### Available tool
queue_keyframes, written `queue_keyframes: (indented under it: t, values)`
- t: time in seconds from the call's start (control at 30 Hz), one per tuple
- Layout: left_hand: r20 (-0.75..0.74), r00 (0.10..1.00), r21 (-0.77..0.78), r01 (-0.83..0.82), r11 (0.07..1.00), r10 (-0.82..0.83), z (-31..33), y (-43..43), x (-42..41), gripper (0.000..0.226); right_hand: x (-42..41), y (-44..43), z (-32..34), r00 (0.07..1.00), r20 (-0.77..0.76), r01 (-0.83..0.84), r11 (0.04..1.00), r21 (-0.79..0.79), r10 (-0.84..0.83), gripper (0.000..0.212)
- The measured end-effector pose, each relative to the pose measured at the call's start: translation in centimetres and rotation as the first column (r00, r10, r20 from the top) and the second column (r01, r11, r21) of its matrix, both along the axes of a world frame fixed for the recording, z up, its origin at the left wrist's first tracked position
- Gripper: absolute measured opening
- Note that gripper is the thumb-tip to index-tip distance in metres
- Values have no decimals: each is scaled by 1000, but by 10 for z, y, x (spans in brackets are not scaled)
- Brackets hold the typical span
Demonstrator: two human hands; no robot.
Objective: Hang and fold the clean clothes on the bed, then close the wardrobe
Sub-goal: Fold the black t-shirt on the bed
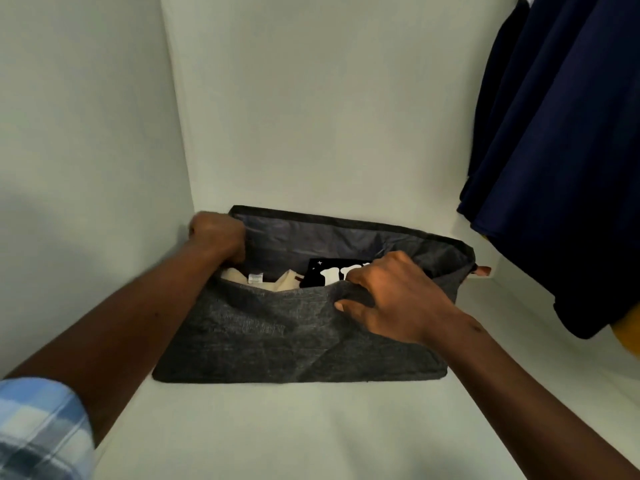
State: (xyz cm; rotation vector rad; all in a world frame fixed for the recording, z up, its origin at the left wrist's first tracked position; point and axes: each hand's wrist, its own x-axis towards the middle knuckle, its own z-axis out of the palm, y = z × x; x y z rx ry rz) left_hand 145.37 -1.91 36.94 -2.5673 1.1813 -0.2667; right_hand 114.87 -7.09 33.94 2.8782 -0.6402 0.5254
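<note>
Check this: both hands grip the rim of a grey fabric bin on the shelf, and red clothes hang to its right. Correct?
The head view shows the hanging clothes are navy, not red. The left hand and right hand grip the rim of the grey fabric bin on the shelf.

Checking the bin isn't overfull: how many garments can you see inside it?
2: a cream garment with a label at the left end of the bin, and a black printed garment beside it, partly behind the right hand. More may lie hidden beneath.
</note>
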Motion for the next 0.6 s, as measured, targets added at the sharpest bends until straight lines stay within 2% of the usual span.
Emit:
queue_keyframes:
  t: [0.1,0.2,0.37,0.43,0.5,0.6]
  values:
    - [-104,991,-158,-98,983,83,28,19,25,50,-1,0,4,999,44,-5,1000,13,5,30]
    - [-179,979,-275,-146,950,98,32,32,34,52,-3,-2,6,997,73,12,999,49,-15,30]
    - [-149,985,-470,-151,870,90,31,53,13,50,-10,10,6,993,89,82,996,-20,-80,25]
    - [-168,986,-537,-103,837,13,39,68,-4,56,-18,20,8,978,191,85,996,2,-84,29]
    - [-193,969,-617,0,787,-152,42,85,-33,56,-31,33,9,952,299,52,997,62,-68,36]
    - [-185,874,-776,150,613,-449,31,117,-94,49,-60,59,4,894,448,-71,973,219,-35,43]
